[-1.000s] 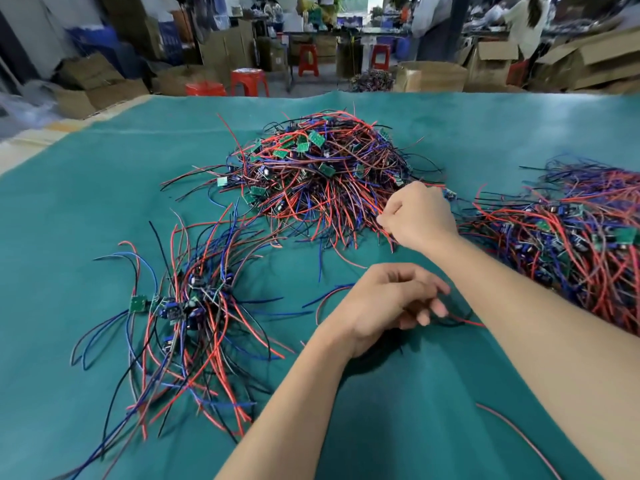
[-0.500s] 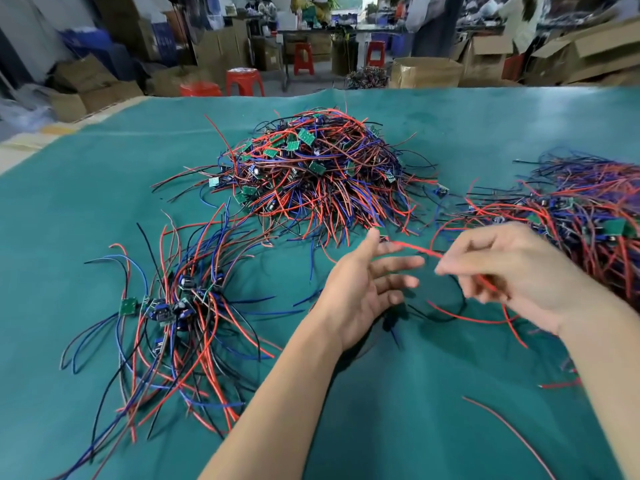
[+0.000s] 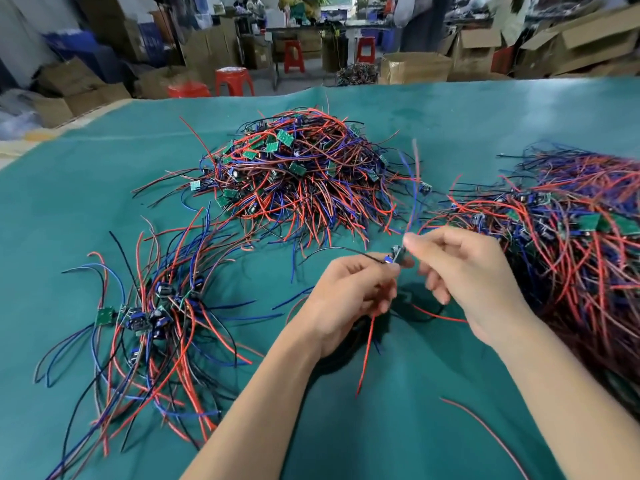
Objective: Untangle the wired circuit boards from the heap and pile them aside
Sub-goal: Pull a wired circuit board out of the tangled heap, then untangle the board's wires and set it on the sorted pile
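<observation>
I am pinching one small circuit board (image 3: 398,255) between my two hands at the centre of the frame: my left hand (image 3: 349,299) is curling round its wires, with a red wire (image 3: 366,351) hanging below, and my right hand (image 3: 464,271) is gripping the board from the right. The tangled heap (image 3: 294,174) in the upper middle is still sitting large on the green desk (image 3: 104,188), and another mass of wired boards (image 3: 571,237) is lying at the right edge. The sorted pile (image 3: 145,317) at lower left is holding only a modest spread, so I judge most of the work is remaining. Cardboard boxes (image 3: 415,67) are standing beyond the desk; I cannot tell what they are holding.
</observation>
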